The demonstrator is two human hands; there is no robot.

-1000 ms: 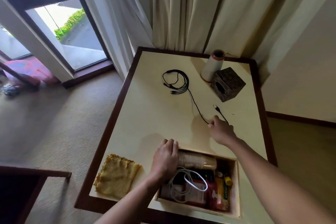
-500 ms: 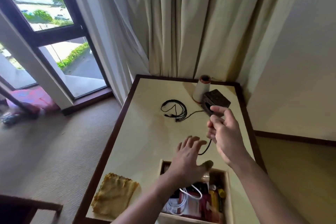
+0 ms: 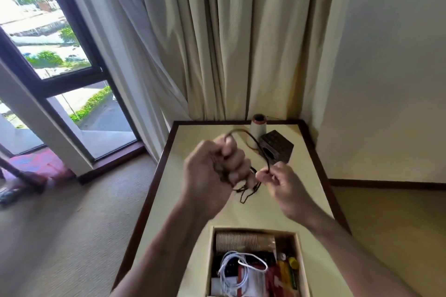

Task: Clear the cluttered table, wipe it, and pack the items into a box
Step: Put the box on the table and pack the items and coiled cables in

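1 cable now in 2 hands

no legible text, packets in the box too blurred

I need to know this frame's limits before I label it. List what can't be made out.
Head view only.
- Black cable: how much is bunched in the left hand is hidden by its curled fingers and motion blur.
- Its dangling ends: too small and blurred to tell the plugs.
- Box: near side cut off by the bottom edge; labels inside blurred, partly under the white cable.
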